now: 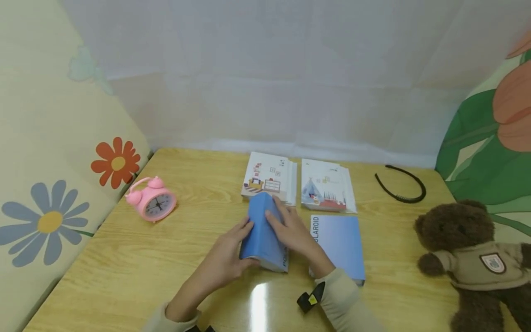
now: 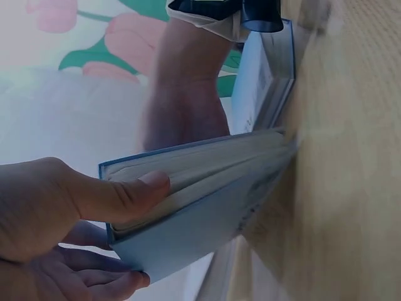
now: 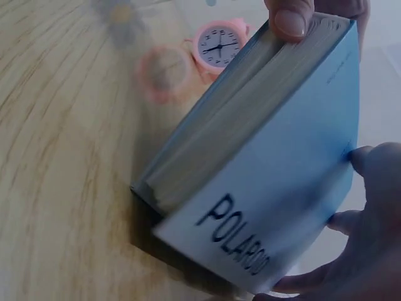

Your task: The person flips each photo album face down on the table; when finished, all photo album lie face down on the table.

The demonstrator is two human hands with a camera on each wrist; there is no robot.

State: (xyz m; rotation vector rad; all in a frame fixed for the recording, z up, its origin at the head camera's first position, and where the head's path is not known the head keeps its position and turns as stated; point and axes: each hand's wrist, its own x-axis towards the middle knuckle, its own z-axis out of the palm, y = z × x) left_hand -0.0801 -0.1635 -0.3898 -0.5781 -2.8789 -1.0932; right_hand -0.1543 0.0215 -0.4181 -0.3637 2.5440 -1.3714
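A thick blue photo album (image 1: 261,230) marked POLAROID is tilted up from the table, its lower edge near the wood. My left hand (image 1: 226,253) grips its near spine end, thumb (image 2: 141,191) on the page edges and fingers around the spine. On the cover's right side, my right hand (image 1: 292,230) holds the album with fingertips (image 3: 360,157) against the cover. The pages (image 3: 244,119) part slightly between the covers. A second blue album (image 1: 340,246) lies flat at the right, beneath my right forearm in the head view.
Two white illustrated books or boxes (image 1: 265,173) (image 1: 321,184) lie behind the albums. A pink alarm clock (image 1: 155,200) stands at the left. A black headband (image 1: 408,199) and a brown teddy bear (image 1: 456,230) are on the right. A white cloth (image 1: 290,92) hangs behind the table.
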